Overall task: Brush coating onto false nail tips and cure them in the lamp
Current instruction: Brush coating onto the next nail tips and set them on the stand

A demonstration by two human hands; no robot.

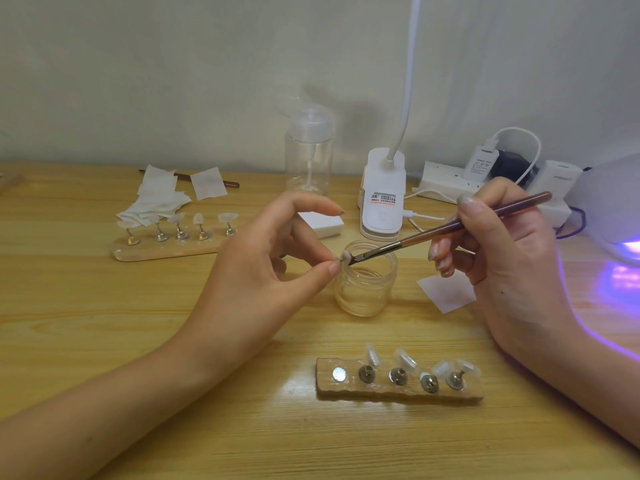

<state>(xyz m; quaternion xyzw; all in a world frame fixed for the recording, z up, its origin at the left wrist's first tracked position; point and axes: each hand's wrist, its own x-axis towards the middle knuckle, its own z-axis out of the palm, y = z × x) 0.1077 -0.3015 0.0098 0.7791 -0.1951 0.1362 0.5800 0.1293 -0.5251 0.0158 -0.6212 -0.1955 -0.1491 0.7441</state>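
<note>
My left hand (273,258) pinches a small false nail tip (344,257) between thumb and finger, just over the rim of a clear glass jar (363,289). My right hand (502,247) grips a brown brush (450,227), and its bristles touch the nail tip. A wooden stand (398,391) near me carries several nail tips on metal pegs, with one bare magnet at its left end. A second wooden stand (166,249) with several tips sits at the back left. The curing lamp (613,209) glows purple at the right edge.
White wipes (156,199) lie piled at the back left over another brush. Behind the jar stand a clear pump bottle (308,157) and a white clip lamp (382,199). A power strip (485,185) with chargers lies at the back right, and one wipe (446,292) lies beside the jar.
</note>
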